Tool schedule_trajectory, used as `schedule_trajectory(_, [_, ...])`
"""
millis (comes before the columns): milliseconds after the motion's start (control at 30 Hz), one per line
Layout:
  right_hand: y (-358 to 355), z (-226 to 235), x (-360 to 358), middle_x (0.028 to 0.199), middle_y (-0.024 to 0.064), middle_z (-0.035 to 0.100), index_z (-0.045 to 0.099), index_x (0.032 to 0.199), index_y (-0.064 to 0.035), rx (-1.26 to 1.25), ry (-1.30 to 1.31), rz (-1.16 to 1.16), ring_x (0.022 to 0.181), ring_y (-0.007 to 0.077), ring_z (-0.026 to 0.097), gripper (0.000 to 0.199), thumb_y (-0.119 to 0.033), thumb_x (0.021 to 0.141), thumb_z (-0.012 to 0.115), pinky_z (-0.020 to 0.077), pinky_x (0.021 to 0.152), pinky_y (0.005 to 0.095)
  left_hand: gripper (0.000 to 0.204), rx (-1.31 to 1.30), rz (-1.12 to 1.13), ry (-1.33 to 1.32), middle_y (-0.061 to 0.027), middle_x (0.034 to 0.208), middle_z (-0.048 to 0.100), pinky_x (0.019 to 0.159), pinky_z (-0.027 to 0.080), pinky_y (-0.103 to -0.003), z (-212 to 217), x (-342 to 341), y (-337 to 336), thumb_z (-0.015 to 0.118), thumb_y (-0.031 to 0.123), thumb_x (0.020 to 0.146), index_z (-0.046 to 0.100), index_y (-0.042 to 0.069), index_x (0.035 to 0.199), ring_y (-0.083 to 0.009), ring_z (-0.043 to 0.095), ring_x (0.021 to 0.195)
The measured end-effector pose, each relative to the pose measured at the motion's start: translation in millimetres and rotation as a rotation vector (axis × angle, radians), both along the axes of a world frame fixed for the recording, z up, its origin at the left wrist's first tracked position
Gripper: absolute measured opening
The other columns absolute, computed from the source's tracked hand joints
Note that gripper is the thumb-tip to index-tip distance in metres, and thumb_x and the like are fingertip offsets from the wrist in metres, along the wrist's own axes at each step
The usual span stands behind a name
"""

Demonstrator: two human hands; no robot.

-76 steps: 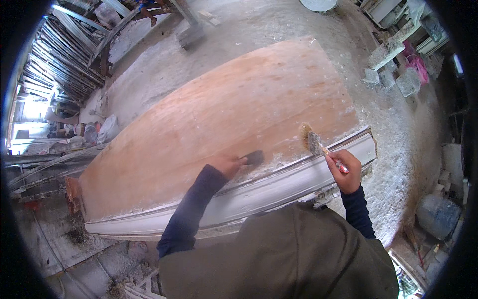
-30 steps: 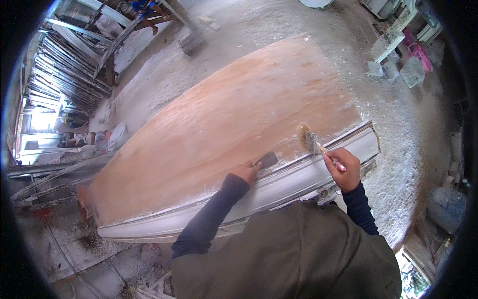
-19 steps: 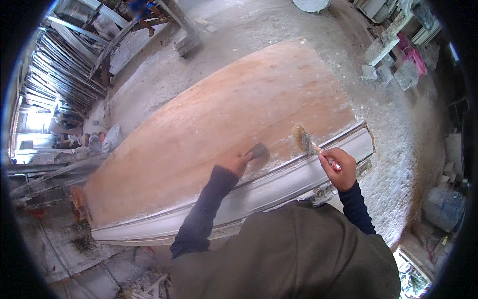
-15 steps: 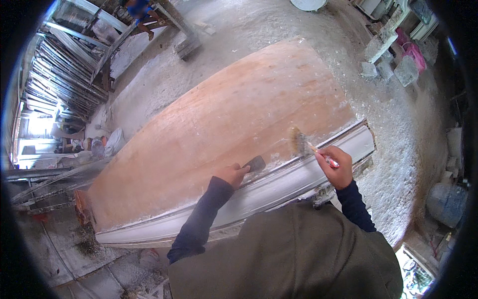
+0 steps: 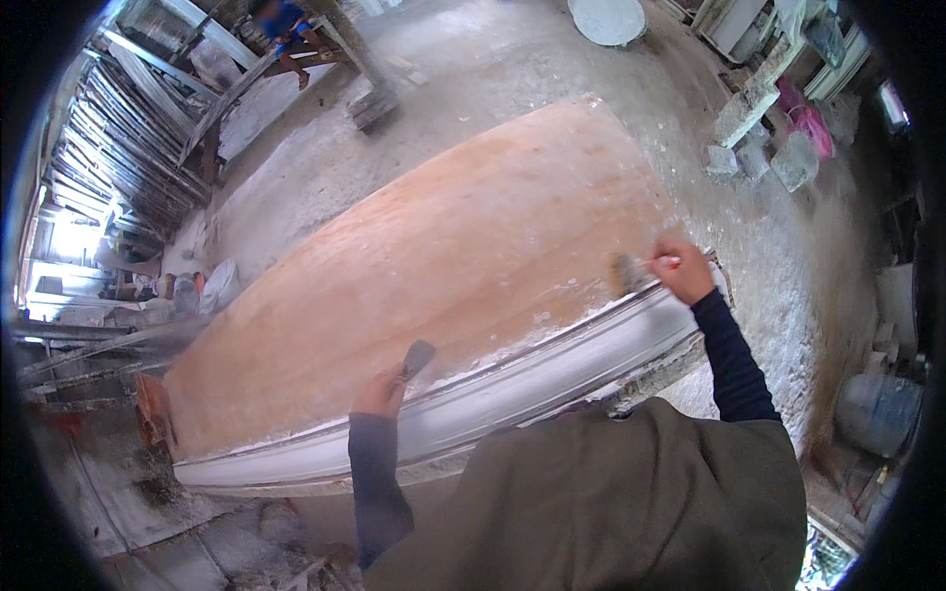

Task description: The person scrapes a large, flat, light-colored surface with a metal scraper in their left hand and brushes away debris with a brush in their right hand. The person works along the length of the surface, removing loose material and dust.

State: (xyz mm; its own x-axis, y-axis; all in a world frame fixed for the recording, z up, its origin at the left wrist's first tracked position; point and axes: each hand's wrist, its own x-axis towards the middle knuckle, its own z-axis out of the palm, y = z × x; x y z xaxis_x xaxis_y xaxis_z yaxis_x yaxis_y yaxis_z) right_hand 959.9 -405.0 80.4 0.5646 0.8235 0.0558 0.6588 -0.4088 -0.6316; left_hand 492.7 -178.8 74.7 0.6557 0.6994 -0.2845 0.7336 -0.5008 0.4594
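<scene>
A long wooden-brown board, dusted with white, spreads out in front of me. Along its near edge runs a white moulding with lengthwise ridges. My right hand is closed round the handle of a paintbrush, whose pale bristles meet the board close to the moulding at the right end; motion smears them. Farther left, my left hand grips a dark, flat scraper-like blade at the moulding's inner edge. White crumbs lie on the board beside the moulding.
Thin strips are stacked at the far left. Another person sits by a wooden frame at the back. A round white tub stands on the dusty floor. At right are a translucent container and a pink bag.
My right hand has moved right and away from me along the moulding with the paintbrush. My left hand has shifted left and slightly nearer, the flat blade still in it.
</scene>
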Motion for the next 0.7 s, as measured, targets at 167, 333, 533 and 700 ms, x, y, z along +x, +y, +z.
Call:
schedule_trajectory(167, [20.5,5.6,-24.3,0.067,0.0136,0.058,0.058,0.073,-0.0092,0.004,-0.321,-0.156,0.064,0.0336,0.057,0.014,-0.022,0.069,0.062,0.0446,0.055,0.0416,0.050,0.046,0.088,-0.112,-0.0150,0.101,0.060,0.075,0.046,-0.030,10.9,-29.6,-13.5,0.061,0.010,0.076,0.047,0.011,0.124,-0.0215,0.059,0.088])
schedule_trajectory(333, [90.5,-37.4,-171.4,0.077,0.0126,0.063,0.063,0.086,-0.0091,0.311,0.236,0.343,0.071,0.0270,0.061,0.022,-0.027,0.074,0.063,0.0473,0.064,0.0340,0.050,-0.120,0.216,-0.048,-0.0169,0.115,0.053,0.088,0.041,-0.038,12.5,-46.5,-9.9,0.058,0.017,0.075,0.047,0.016,0.124,-0.0323,0.051,0.107])
schedule_trajectory(533, [111.0,-61.8,-158.5,0.069,0.0056,0.062,0.064,0.085,-0.0088,-0.022,0.589,0.454,0.063,0.0120,0.057,0.022,-0.028,0.075,0.064,0.0461,0.060,0.0285,0.043,0.075,0.116,-0.072,-0.0157,0.097,0.059,0.079,0.045,-0.035,43.3,-22.1,-14.9,0.061,0.017,0.075,0.053,0.011,0.117,-0.0293,0.057,0.091])
schedule_trajectory(700, [29.3,-48.1,3.1,0.064,0.0008,0.058,0.059,0.075,-0.0046,0.029,0.583,0.197,0.059,0.0088,0.057,0.012,-0.015,0.074,0.066,0.0475,0.054,0.0235,0.044,0.112,0.086,-0.172,-0.0142,0.091,0.061,0.071,0.046,-0.030,37.7,-12.7,-26.2,0.065,0.019,0.075,0.054,0.014,0.117,-0.0227,0.060,0.083])
